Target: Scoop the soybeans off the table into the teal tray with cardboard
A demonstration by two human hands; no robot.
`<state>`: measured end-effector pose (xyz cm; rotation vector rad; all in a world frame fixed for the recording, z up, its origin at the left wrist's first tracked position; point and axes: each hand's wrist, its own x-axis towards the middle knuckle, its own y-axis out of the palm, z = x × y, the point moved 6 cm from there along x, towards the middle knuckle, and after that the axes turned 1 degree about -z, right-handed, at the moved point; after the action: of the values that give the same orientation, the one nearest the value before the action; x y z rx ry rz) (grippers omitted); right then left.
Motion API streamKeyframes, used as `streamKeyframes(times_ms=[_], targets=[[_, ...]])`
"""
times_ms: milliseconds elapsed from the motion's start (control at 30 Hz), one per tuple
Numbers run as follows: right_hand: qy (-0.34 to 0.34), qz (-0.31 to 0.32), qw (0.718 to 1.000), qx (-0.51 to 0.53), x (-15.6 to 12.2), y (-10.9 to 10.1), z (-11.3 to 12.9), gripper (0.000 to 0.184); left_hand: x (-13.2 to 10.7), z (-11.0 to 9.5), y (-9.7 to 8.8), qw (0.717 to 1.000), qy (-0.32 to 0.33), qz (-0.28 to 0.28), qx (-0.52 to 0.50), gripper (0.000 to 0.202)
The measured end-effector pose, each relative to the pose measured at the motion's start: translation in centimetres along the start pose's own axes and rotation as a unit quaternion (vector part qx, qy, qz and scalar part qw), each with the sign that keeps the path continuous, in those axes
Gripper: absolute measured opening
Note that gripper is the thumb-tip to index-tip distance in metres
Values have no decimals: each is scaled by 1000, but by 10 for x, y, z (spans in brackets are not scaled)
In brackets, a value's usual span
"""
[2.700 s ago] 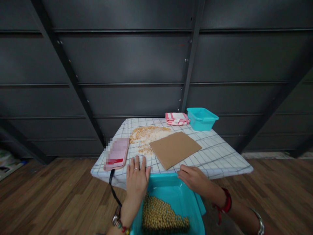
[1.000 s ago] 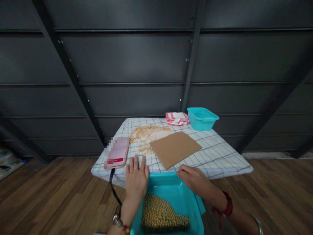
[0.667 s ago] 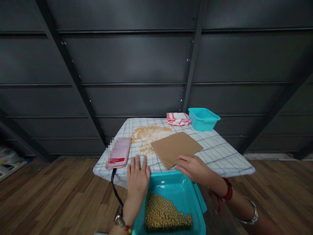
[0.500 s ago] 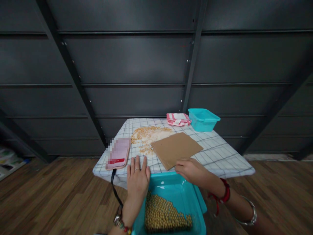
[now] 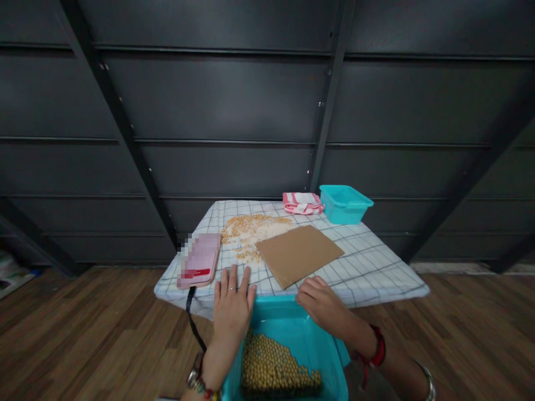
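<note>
My left hand point(image 5: 231, 303) lies flat on the front of the checked tablecloth point(image 5: 376, 273), fingers spread. Beside it is the back left corner of a turquoise bin point(image 5: 307, 328) with soybeans point(image 5: 271, 365) heaped at its near end. My right hand point(image 5: 320, 301) is closed, fingers curled, over the bin's back right rim; what is in them, if anything, is hidden. Just beyond that hand a sheet of brown cardboard point(image 5: 298, 253) lies on the cloth. Loose soybeans point(image 5: 246, 225) and a pale grainy pile point(image 5: 270, 229) spread behind it to the left.
A pink phone point(image 5: 204, 256) with a black strap point(image 5: 193, 317) rests at the table's left edge. Toward the back are a folded pink-and-white cloth point(image 5: 303, 203) and a smaller turquoise basket point(image 5: 346, 205). A dark panelled wall point(image 5: 225, 106) rises behind the table.
My right hand has drawn back slightly from the cardboard's near edge to the bin's rim. My left hand stays flat on the cloth. The whole view has shifted a little.
</note>
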<state>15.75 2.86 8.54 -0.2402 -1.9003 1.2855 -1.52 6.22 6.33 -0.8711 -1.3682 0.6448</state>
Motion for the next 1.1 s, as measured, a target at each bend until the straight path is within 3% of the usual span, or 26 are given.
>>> streamKeyframes(times_ms=[300,467,600,633,700,833,967,1100], targets=[[-8,0,1000,14,2,-7,0,23,1,-2,4,1000,-12,-11,4,42],[-1,40,999,25,13,-15,1,18,2,-3,3,1000,-19,2,5,40],[20,60,998,7,23,-20,-20,12,1,-2,5,1000,-15,-9,17,40],[26,70,997,-1,25,-19,-29,11,0,-2,6,1000,-12,-13,20,40],[24,96,995,-21,28,-17,-50,28,0,-2,7,999,-5,-25,31,40],[3,209,977,-41,31,-6,-84,40,-2,-3,7,997,2,-55,60,39],[-36,279,959,-31,33,-3,-88,44,-2,-4,7,997,6,-56,57,39],[-69,282,957,-26,31,-3,-78,50,-2,-3,9,999,-2,-39,38,40]])
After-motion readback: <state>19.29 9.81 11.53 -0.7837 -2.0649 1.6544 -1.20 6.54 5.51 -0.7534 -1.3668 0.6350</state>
